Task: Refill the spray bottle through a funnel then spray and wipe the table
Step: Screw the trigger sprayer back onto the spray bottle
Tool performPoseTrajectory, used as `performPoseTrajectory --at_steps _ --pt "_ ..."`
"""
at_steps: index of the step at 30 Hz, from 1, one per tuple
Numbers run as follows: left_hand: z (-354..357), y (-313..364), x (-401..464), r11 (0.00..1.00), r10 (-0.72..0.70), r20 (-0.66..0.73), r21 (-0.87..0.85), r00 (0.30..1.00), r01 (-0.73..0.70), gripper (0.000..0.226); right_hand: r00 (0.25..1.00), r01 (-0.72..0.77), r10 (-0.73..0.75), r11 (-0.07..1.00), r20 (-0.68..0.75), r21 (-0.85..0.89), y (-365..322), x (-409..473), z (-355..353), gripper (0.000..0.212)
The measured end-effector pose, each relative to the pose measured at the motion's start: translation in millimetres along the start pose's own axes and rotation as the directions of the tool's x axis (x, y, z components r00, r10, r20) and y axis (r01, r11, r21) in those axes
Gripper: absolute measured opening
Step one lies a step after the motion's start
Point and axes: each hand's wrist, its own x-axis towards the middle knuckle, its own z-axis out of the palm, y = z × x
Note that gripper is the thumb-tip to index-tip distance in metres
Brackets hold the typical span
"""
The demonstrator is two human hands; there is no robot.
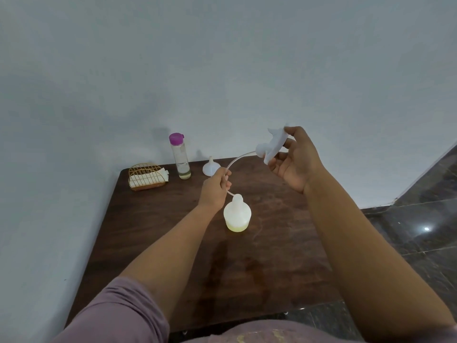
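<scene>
A white spray bottle (237, 215) stands upright near the middle of the dark wooden table (153, 233), with a little yellowish liquid at its bottom. My right hand (295, 160) holds the white spray head (274, 144) up in the air, to the upper right of the bottle. Its thin tube (241, 160) curves down to the bottle's open neck. My left hand (216, 186) pinches the tube just above that neck. A white funnel (210, 166) sits upside down near the table's far edge.
A clear refill bottle with a purple cap (180, 155) stands at the far edge, left of the funnel. A wire holder with white napkins (147, 176) sits in the far left corner. The wall runs behind and left; dark tiled floor (420, 219) lies to the right.
</scene>
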Motion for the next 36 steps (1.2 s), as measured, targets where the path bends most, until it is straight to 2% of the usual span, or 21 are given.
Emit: performPoseTrajectory --at_steps 5,9,11,12,13,15,16,18,20,22,25,29,34,36 --pt "4 -3 -3 0.976 0.12 0.03 0.18 0.992 -0.123 0.02 1.0 -0.023 0.023 1.0 0.003 -0.003 -1 6 -12 0.046" --pt "9 -4 -2 0.974 0.092 0.038 0.203 0.995 -0.098 0.02 0.999 -0.032 0.031 0.998 -0.013 -0.051 2 10 -18 0.044" --pt "12 -4 0 0.974 0.041 0.071 0.219 0.997 -0.056 0.025 1.0 -0.021 0.022 0.986 0.004 -0.166 6 10 -19 0.045" --pt "15 -6 0 0.969 0.015 0.108 0.243 0.994 -0.041 0.03 1.0 0.005 0.0 0.955 0.017 -0.296 10 10 -19 0.047" --pt "17 -9 1 0.963 -0.015 0.151 0.268 0.988 -0.027 0.036 0.999 0.048 -0.043 0.888 0.022 -0.457 14 11 -20 0.049" --pt "21 -16 -2 0.963 -0.122 0.237 0.262 0.964 0.058 0.059 0.983 0.143 -0.179 0.625 0.037 -0.767 26 17 -23 0.047" --pt "23 -19 -4 0.965 -0.194 0.27 0.228 0.943 0.133 0.076 0.966 0.19 -0.248 0.466 0.079 -0.864 31 18 -23 0.043" --pt "25 -28 -10 0.954 -0.285 0.299 0.177 0.911 0.241 0.096 0.942 0.276 -0.264 0.26 0.207 -0.925 45 28 -24 0.041" --pt "30 -38 -14 0.952 -0.277 0.28 0.208 0.919 0.223 0.086 0.946 0.302 -0.182 0.194 0.269 -0.933 61 39 -25 0.039" --pt "35 -41 -17 0.953 -0.238 0.248 0.248 0.939 0.176 0.066 0.95 0.305 -0.121 0.175 0.287 -0.936 74 50 -26 0.031" --pt "39 -41 -15 0.954 -0.245 0.203 0.222 0.948 0.199 0.047 0.955 0.296 -0.069 0.148 0.289 -0.943 84 68 -25 0.017" --pt "42 -46 -13 0.954 -0.239 0.231 0.239 0.943 0.183 0.046 0.938 0.328 0.113 0.02 0.328 -0.945 88 87 -20 0.035" --pt "49 -58 -15 0.961 -0.234 0.217 0.203 0.948 0.19 0.046 0.924 0.34 0.156 0.087 0.35 -0.936 97 93 -14 0.022" --pt "52 -61 -15 0.959 -0.258 0.214 0.17 0.942 0.224 0.047 0.919 0.35 0.173 0.05 0.354 -0.935 103 93 -11 0.023"
